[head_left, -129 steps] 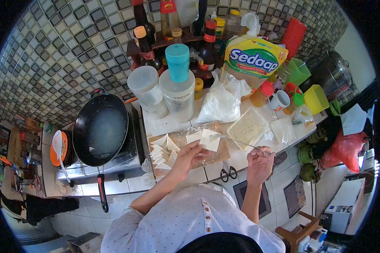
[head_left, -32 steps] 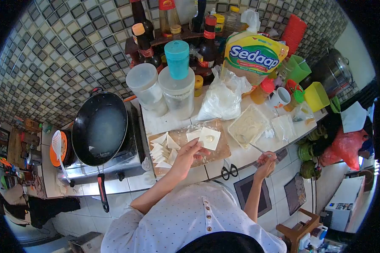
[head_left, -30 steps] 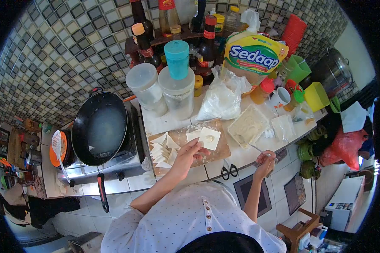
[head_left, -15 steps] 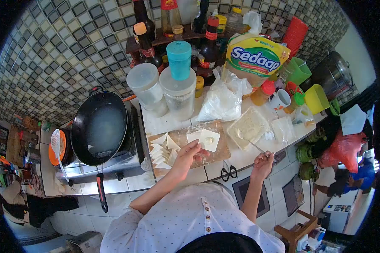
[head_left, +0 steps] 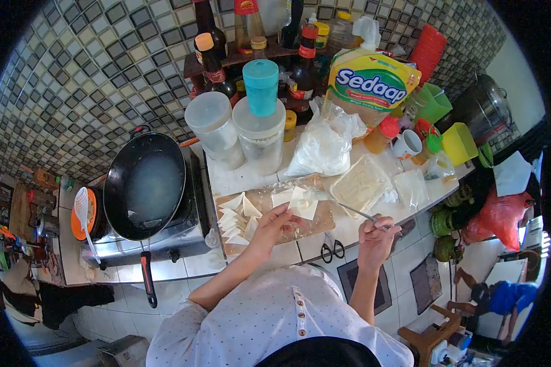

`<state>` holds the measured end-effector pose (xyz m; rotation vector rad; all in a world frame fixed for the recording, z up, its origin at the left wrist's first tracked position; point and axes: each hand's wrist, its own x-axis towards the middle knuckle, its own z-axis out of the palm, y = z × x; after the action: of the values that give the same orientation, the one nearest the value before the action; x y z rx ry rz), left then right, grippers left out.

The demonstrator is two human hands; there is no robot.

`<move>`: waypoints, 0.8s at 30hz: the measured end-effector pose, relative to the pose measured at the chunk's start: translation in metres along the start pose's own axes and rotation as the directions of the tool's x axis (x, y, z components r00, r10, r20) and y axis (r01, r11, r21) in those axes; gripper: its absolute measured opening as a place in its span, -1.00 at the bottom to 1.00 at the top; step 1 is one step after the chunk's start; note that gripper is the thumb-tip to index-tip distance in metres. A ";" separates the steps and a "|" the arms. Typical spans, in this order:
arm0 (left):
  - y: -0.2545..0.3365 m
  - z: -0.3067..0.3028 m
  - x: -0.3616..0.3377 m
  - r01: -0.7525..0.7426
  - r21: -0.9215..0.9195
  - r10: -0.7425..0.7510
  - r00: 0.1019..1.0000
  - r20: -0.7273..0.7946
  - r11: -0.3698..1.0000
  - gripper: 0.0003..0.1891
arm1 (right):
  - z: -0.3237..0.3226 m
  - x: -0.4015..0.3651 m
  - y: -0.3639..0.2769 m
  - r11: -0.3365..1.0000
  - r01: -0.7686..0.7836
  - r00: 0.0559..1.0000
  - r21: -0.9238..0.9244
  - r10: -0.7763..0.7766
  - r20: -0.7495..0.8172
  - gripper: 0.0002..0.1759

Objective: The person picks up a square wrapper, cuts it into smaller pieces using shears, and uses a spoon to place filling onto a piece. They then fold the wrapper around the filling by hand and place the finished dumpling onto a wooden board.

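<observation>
My left hand (head_left: 270,229) pinches the edge of a square white dough wrapper (head_left: 305,210) just above the wooden board (head_left: 322,226). In my right hand (head_left: 376,241) is a thin metal spoon (head_left: 356,211); its bowl reaches over the wrapper's upper right part, and whether it touches cannot be told. Folded wrapper triangles (head_left: 234,223) lie in a pile on the board, left of my left hand. Another flat wrapper (head_left: 281,197) rests behind the held one. Beside the board sits a plastic tub of pale paste (head_left: 362,182). Black-handled scissors (head_left: 332,251) lie at the counter's front edge.
A black wok (head_left: 146,183) stands on the stove (head_left: 196,214) at left, near a white slotted spatula (head_left: 82,211). Behind the board are plastic jars (head_left: 257,137), a bag of white powder (head_left: 321,147) and an oil pouch (head_left: 373,82). A person in blue (head_left: 511,296) is at far right.
My right hand has brought the spoon from the paste tub left to the wrapper. My left hand has barely moved. The person at far right has shifted lower in view.
</observation>
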<state>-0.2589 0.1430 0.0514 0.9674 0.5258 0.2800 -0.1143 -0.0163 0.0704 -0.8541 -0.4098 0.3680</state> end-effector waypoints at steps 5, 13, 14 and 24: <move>-0.001 -0.001 0.000 -0.034 -0.005 0.034 0.999 0.006 0.999 -0.70 | 0.000 0.000 0.002 1.000 0.006 0.999 -0.031 -0.005 0.043 -0.43; 0.002 0.002 -0.001 -0.024 -0.009 0.024 0.999 -0.026 1.000 -0.70 | -0.002 -0.001 0.002 0.991 0.014 0.991 -0.132 0.004 0.131 -0.40; 0.001 0.002 0.000 -0.023 -0.010 0.023 0.999 -0.027 1.000 -0.70 | -0.001 0.000 0.001 0.994 0.007 0.991 -0.111 0.008 0.131 -0.39; -0.001 -0.003 0.000 -0.028 0.021 0.029 1.000 -0.010 0.999 -0.66 | 0.008 0.000 -0.003 1.000 -0.016 0.998 0.003 0.015 0.067 -0.35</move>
<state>-0.2607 0.1449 0.0488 0.9947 0.5251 0.3055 -0.1175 -0.0135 0.0774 -0.8434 -0.4647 0.4125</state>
